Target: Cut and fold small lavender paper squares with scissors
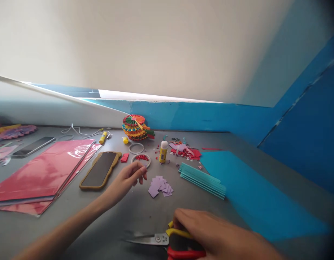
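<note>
My left hand point(129, 177) reaches out over the grey table with its fingers curled together, just in front of a white ring point(141, 159) that holds red scraps. What its fingertips pinch, if anything, is too small to make out. A small pile of purple paper squares point(160, 186) lies just right of that hand. My right hand point(210, 234) rests near the table's front edge, closed over the yellow and red handles of a pair of scissors point(161, 239). Their blades point left and lie flat on the table.
A phone in a tan case point(99, 169) and a stack of red paper point(42, 173) lie at left. A glue bottle point(163, 151), an empty ring point(136, 148) and a stacked paper fan ornament point(134, 127) stand behind. Folded teal strips point(202, 175) and a blue sheet point(250, 191) lie at right.
</note>
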{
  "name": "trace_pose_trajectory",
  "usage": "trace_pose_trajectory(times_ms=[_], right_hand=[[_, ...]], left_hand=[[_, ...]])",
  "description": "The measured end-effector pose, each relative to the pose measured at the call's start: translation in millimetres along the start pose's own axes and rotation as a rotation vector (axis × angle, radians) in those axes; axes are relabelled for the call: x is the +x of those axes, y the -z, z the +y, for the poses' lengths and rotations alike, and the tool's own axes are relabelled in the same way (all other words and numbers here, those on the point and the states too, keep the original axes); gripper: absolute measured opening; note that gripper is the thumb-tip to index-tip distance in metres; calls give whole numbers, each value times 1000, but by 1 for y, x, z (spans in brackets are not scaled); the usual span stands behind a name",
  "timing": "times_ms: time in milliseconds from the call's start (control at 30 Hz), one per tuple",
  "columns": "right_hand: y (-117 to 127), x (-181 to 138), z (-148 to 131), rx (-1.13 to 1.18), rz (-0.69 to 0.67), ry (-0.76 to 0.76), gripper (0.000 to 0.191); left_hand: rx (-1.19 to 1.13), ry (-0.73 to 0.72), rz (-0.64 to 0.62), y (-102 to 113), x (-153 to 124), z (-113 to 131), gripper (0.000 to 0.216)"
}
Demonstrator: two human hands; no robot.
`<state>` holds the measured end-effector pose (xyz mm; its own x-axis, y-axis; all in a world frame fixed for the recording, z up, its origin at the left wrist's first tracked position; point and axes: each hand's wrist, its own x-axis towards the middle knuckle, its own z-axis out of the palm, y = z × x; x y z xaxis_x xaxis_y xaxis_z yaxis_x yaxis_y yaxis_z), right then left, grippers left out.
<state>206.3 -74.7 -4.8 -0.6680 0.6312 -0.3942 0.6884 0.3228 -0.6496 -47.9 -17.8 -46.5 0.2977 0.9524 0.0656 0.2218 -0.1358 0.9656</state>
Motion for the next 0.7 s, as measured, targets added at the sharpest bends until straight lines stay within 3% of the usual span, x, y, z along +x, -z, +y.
trace_pose_trajectory(times_ms=[133, 267, 400, 500, 600, 700], right_hand=[[8, 9, -2, 387, 85, 73, 24], [3, 19, 3, 773, 127, 72, 34], [-8, 24, 9, 865, 66, 151, 43], [-20, 31, 12, 966, -30, 39, 56], [-34, 40, 17, 995, 9, -145, 39], [-43, 44, 23, 858, 82, -197, 32]], left_hand=[[31, 19, 156, 10, 2, 5, 32], [14, -36, 177, 2, -3, 14, 29], [-79, -87, 128, -12, -16, 25, 25], [-150, -107, 85, -19, -24, 30, 24], [-204, -100, 73, -21, -28, 34, 23], [-215, -86, 52, -21, -30, 37, 23]])
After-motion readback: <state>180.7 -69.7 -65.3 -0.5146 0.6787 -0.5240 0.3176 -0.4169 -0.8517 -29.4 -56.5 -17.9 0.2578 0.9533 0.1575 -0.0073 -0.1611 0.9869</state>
